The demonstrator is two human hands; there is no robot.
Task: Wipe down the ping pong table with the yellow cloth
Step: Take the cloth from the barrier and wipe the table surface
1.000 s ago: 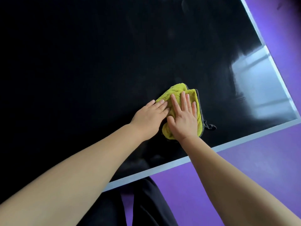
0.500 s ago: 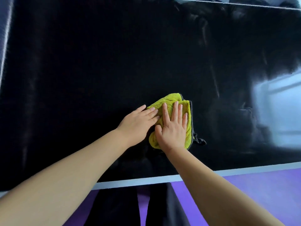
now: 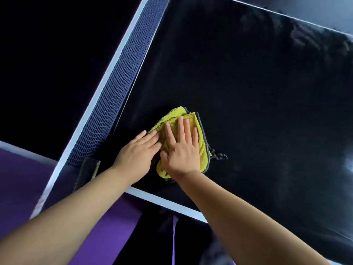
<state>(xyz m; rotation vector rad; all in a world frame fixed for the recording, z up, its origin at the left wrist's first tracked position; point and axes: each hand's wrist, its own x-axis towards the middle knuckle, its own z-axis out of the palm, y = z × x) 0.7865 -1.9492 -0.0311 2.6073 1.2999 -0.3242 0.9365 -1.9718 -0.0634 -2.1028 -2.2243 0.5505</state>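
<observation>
Head view: yellow cloth (image 3: 201, 135) beneath right hand (image 3: 181, 153)

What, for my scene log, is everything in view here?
ping pong table: one, black with white edge lines, fills most of the view
net: one, dark mesh with white top band, across the table at left
net clamp: one, dark, at the table's near edge
yellow cloth: one, yellow with grey trim, on the table under both hands
floor: purple, past the near edge
left hand: one, flat, fingertips on the cloth's left side
right hand: one, flat on the cloth
</observation>
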